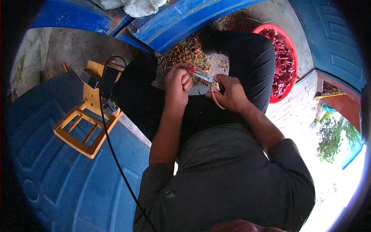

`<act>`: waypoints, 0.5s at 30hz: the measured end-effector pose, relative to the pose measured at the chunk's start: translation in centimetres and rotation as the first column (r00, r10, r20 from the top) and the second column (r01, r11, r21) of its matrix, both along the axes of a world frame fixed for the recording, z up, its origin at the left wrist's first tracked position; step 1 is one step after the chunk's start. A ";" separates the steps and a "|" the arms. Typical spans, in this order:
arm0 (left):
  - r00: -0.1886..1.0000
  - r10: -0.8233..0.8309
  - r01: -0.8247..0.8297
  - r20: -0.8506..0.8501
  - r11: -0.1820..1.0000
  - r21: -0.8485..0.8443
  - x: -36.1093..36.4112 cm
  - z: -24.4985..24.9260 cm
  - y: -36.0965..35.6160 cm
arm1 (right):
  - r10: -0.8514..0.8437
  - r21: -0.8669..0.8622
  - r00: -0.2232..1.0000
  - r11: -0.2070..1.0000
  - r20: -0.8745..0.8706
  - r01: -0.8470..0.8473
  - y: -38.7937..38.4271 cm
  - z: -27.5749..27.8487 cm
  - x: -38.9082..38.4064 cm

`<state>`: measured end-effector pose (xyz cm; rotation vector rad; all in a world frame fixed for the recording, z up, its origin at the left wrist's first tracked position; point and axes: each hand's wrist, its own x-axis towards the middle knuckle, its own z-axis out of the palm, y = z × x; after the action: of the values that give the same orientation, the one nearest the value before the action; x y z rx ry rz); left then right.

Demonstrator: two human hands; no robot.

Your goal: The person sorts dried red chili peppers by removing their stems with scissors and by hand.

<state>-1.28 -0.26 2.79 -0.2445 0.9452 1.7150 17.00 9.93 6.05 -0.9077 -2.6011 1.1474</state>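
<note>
My right hand (233, 94) is closed around a pair of scissors (204, 76) with orange handles. The blades are parted and point up and left, toward my left hand (177, 82). Between the curled fingers of that hand is a small red dried chili (191, 68), its tip right at the blade ends. Both hands are held above my lap, between my dark-trousered knees. Below them lies a litter of chili stems and seeds (186, 54), spread over the floor and a pale surface.
A red tub (270, 26) of dark red dried chili pieces (283, 58) stands beyond my right knee. Blue boards (174, 25) run across the front, with a white plastic bag (143, 7) on top. To the left are a small wooden chair (91, 141) and a black cable (112, 150).
</note>
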 end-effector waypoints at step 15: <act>1.000 -0.009 0.009 -0.008 1.000 0.018 0.0 0.0 -0.1 | -0.028 -0.161 0.988 0.986 0.153 0.053 0.3 1.3 -0.6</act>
<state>-1.28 -0.32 2.84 -0.2216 0.9345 1.7162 16.40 10.25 7.36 -1.1169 -2.6196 1.3486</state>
